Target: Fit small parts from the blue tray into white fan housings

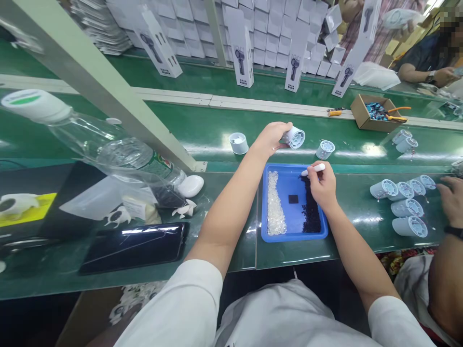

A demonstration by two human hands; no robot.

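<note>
My left hand grips a pale blue cylindrical housing above the far edge of the blue tray, its spoked end facing right. In my right hand is a white pen-like tool, its tip over the dark pieces at the tray's upper right. The blue tray holds a strip of small clear pieces on its left and a strip of small black pieces on its right. Between them lies a small black square. Two similar housings, one at left and one at right, stand behind the tray.
Several more housings stand at right, near a co-worker's hand. A cardboard box sits farther back. On the left are a plastic bottle, a black phone and a slanting metal post. White printed boxes line the back.
</note>
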